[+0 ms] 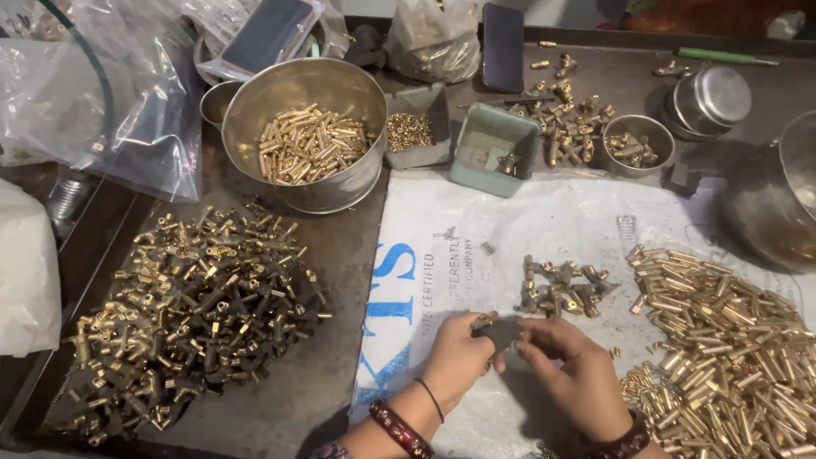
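Left hand and right hand pinching one dark fitting between them — over white sack

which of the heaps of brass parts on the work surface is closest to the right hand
The heap of plain brass tubes at the right edge, lying just beside the right hand. The small cluster of fittings sits farther up the white sack, and the big mixed pile is far left.
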